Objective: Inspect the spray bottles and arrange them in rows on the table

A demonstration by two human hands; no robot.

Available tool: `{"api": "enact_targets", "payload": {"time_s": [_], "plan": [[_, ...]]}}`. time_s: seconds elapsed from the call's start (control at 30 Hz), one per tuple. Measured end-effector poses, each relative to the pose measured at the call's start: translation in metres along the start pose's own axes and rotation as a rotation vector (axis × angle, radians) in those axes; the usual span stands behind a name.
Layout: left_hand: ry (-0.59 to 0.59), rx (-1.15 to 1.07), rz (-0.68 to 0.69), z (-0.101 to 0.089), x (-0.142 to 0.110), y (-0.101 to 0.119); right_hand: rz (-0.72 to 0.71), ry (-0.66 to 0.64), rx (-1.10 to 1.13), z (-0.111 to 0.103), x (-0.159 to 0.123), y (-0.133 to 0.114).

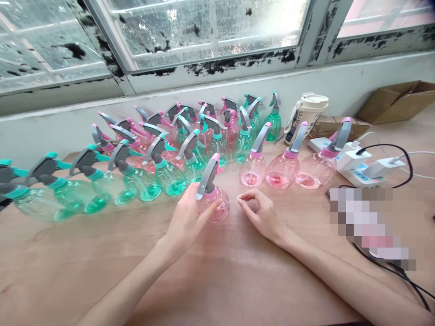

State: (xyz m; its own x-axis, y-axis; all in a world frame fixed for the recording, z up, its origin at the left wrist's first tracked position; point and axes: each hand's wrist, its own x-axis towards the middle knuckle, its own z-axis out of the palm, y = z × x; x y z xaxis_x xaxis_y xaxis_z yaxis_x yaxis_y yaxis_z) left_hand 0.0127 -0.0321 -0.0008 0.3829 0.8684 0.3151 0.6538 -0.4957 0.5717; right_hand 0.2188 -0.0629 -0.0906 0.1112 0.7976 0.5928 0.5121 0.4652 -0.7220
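**Pink spray bottle (pixel 221 211) in the left hand's (pixel 185 215) grip**

Pale brown and wood-like, the desk (pixel 210 280) fills the foreground, with both bare forearms reaching in over it. The left hand's grip is closed around the bottle's rounded body: the thumb crosses the near side below the pink collar, and the other fingers pass behind, mostly hidden. So the bottle sits inside that grip, its grey trigger head rising above the hand. Whether its base touches the desk, I cannot tell.

Just to the bottle's right, apart from it, the right hand (pixel 261 215) is loosely curled with nothing visible in it; thumb and forefinger tips are close together, though I cannot tell if they meet. To the right of that forearm lies a pixelated item (pixel 370 228), too obscured to identify, with black cables (pixel 416 287) beside it.

Beyond the hands, three clear pink spray bottles (pixel 252 174) stand side by side. Left of the held bottle runs a slanting line of green spray bottles (pixel 172 179) with turquoise nozzles. A power strip (pixel 365 177) with white plugs (pixel 353 156) is on the right.

Farther back, more pink and green bottles (pixel 273 126) crowd together near a lidded travel cup (pixel 310 108) and an open cardboard box (pixel 394 106). Behind everything, a white wall (pixel 50 133) meets a window (pixel 210 27) whose frame is blotched black.
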Motion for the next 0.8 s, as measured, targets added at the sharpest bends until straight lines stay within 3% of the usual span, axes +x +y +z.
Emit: {"api": "enact_targets", "payload": {"time_s": [0.33,0.53,0.8], "plan": [[-0.064,-0.121,-0.073,-0.027,-0.040,0.001,-0.042,-0.190,-0.115,0.003,0.001,0.007],[-0.124,-0.283,-0.042,-0.030,-0.026,0.002,-0.092,-0.331,-0.194,0.006,0.000,0.007],[-0.096,-0.458,0.024,-0.008,-0.005,0.008,-0.144,-0.385,-0.271,0.009,0.000,0.004]]}}
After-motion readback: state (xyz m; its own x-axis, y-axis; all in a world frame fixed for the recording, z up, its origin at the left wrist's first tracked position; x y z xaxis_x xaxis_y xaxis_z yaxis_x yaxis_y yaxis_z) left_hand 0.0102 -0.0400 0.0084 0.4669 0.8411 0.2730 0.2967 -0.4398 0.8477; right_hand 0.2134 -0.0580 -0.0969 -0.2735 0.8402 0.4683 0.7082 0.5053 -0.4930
